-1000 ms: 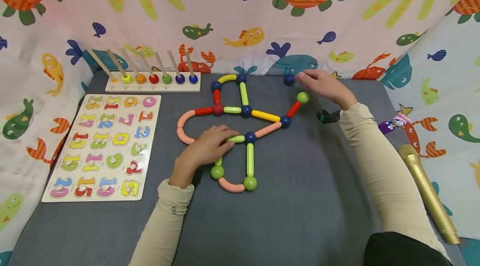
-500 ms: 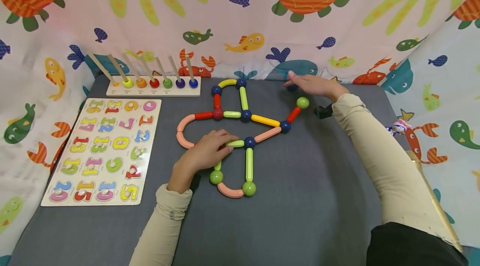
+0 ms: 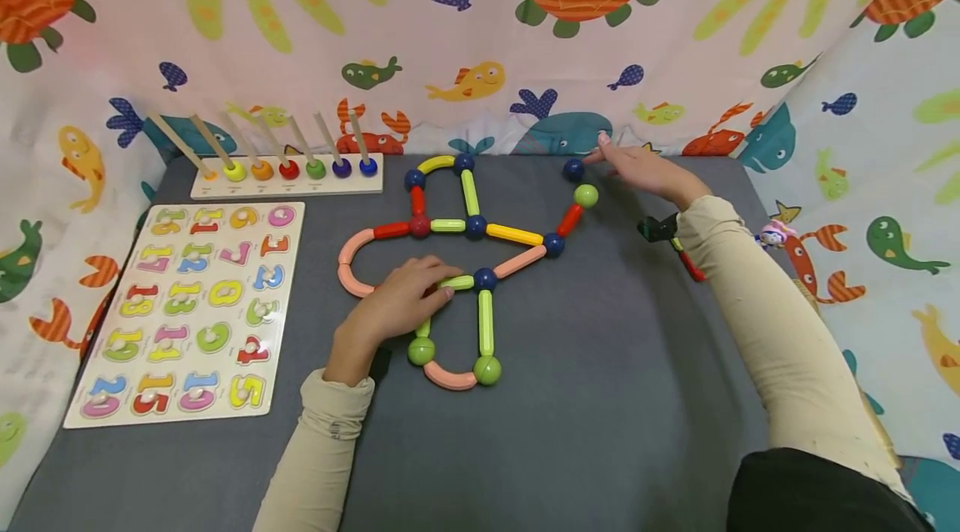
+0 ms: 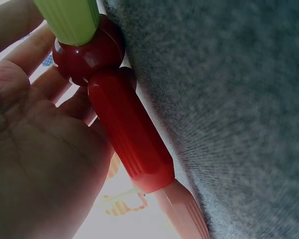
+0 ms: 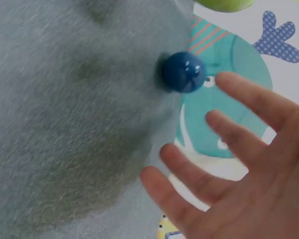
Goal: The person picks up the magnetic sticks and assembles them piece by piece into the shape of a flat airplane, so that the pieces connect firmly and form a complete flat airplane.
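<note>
A figure of coloured magnetic sticks and balls lies on the grey table. My left hand [image 3: 397,298] bends its fingers and thumb about a light green stick [image 3: 459,283] at the figure's lower left. In the left wrist view the fingers lie behind a dark red ball [image 4: 89,55], joined to a red stick [image 4: 132,132]. Right of a loose dark blue ball [image 3: 573,170], my right hand [image 3: 648,172] has its fingers spread. In the right wrist view, a small gap separates the index fingertip from that ball. A green ball [image 3: 586,196] on a red stick [image 3: 570,220] stands close by.
At left lie a number puzzle board [image 3: 187,315] and a peg board with rings [image 3: 288,186]. A dark object [image 3: 657,228] and a red stick [image 3: 692,267] are near the right forearm. A patterned cloth [image 3: 480,32] rises behind the table.
My right hand lifted over the blue ball, hiding it partly, then shifted right of it. The ball now lies slightly closer to the green ball. My left hand stays put; the head view shifted.
</note>
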Available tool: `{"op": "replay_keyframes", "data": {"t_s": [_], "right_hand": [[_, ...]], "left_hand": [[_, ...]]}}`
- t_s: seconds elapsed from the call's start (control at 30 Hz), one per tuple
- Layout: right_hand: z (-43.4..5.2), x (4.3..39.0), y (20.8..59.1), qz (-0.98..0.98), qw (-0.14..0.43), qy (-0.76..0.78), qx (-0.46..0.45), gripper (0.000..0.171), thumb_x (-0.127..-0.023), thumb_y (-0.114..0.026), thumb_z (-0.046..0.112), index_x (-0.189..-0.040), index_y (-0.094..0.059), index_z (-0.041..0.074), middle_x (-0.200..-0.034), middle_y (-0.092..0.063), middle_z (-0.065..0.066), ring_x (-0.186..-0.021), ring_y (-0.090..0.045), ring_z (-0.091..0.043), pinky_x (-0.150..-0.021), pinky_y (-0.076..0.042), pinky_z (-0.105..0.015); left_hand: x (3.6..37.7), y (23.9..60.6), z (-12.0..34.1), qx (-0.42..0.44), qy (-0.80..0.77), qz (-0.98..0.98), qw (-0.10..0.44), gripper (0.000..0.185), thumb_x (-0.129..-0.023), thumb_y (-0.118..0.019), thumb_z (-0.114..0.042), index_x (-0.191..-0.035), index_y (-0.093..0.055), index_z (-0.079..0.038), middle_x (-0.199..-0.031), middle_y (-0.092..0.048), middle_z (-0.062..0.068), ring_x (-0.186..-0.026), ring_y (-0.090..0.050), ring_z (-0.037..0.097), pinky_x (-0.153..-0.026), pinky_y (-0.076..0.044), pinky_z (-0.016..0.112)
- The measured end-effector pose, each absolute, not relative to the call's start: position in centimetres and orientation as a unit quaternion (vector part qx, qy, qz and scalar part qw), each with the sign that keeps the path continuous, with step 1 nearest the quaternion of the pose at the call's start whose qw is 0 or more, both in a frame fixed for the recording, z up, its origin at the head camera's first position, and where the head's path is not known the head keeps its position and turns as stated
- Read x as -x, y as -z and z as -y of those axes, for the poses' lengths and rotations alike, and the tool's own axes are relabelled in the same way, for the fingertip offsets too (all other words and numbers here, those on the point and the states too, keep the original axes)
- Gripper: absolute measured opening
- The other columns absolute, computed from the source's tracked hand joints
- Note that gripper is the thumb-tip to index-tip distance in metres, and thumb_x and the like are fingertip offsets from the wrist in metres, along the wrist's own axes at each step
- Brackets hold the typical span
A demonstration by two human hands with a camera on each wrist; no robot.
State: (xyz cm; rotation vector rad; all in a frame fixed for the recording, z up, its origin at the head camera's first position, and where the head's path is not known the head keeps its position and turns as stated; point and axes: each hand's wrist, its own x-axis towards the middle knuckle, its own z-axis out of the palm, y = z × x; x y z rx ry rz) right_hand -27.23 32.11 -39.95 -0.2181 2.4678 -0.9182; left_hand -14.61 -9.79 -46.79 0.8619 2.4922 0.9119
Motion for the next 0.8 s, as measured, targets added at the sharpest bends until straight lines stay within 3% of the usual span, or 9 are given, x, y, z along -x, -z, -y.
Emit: {"op": "replay_keyframes", "data": {"t_s": [0.23, 0.33, 0.47, 0.6, 0.7, 0.8], "right_hand": [[-30.1, 28.2, 41.1, -0.893, 0.288, 0.329, 0.104, 0.097, -0.103, -0.005, 0.078, -0.169, -0.035, 0.012, -0.178, -0.012, -0.014, -0.162, -0.008, -0.041, -0.125, -0.009, -0.066], [-30.0, 27.8, 41.1, -0.900, 0.297, 0.308, 0.089, 0.102, -0.101, -0.002, 0.080, -0.168, -0.034, 0.009, -0.177, -0.013, -0.019, -0.162, -0.007, -0.043, -0.124, -0.005, -0.068], [-31.3, 26.3, 40.7, -0.906, 0.290, 0.304, 0.055, 0.105, -0.100, -0.003, 0.082, -0.167, -0.037, 0.009, -0.174, -0.019, -0.024, -0.160, -0.014, -0.046, -0.123, -0.007, -0.070], [-33.5, 24.1, 40.0, -0.915, 0.244, 0.317, 0.041, 0.098, -0.105, -0.010, 0.076, -0.162, -0.044, 0.004, -0.170, -0.028, -0.027, -0.157, -0.023, -0.048, -0.123, -0.013, -0.070], [-35.5, 22.0, 39.6, -0.938, 0.181, 0.291, 0.047, 0.080, -0.114, -0.026, 0.061, -0.154, -0.052, -0.004, -0.158, -0.046, -0.030, -0.146, -0.042, -0.049, -0.119, -0.028, -0.068], [-37.7, 19.4, 39.8, -0.963, 0.138, 0.227, 0.044, 0.057, -0.114, -0.049, 0.040, -0.143, -0.060, -0.008, -0.136, -0.062, -0.033, -0.125, -0.057, -0.049, -0.106, -0.044, -0.067]], "left_hand": [[14.5, 46.6, 10.0, -0.298, -0.314, -0.884, 0.173, 0.038, -0.111, -0.059, -0.019, -0.147, -0.065, -0.008, -0.137, -0.063, 0.013, -0.124, -0.056, 0.036, -0.109, -0.043, 0.055], [14.5, 46.7, 10.0, -0.307, -0.318, -0.880, 0.175, 0.039, -0.111, -0.058, -0.020, -0.148, -0.064, -0.008, -0.138, -0.063, 0.014, -0.125, -0.056, 0.036, -0.109, -0.042, 0.055], [14.6, 46.8, 10.0, -0.306, -0.323, -0.878, 0.176, 0.040, -0.111, -0.058, -0.020, -0.148, -0.064, -0.007, -0.139, -0.063, 0.014, -0.127, -0.055, 0.036, -0.110, -0.042, 0.056], [14.7, 46.9, 10.0, -0.301, -0.325, -0.879, 0.176, 0.040, -0.111, -0.058, -0.019, -0.148, -0.064, -0.006, -0.140, -0.062, 0.015, -0.128, -0.054, 0.037, -0.110, -0.040, 0.058], [14.8, 46.9, 10.0, -0.299, -0.327, -0.878, 0.181, 0.040, -0.111, -0.058, -0.019, -0.149, -0.064, -0.007, -0.142, -0.061, 0.015, -0.129, -0.054, 0.039, -0.111, -0.039, 0.058], [14.8, 47.1, 9.7, -0.302, -0.329, -0.876, 0.185, 0.040, -0.112, -0.057, -0.020, -0.149, -0.063, -0.007, -0.142, -0.061, 0.015, -0.129, -0.053, 0.039, -0.112, -0.039, 0.059]]}}
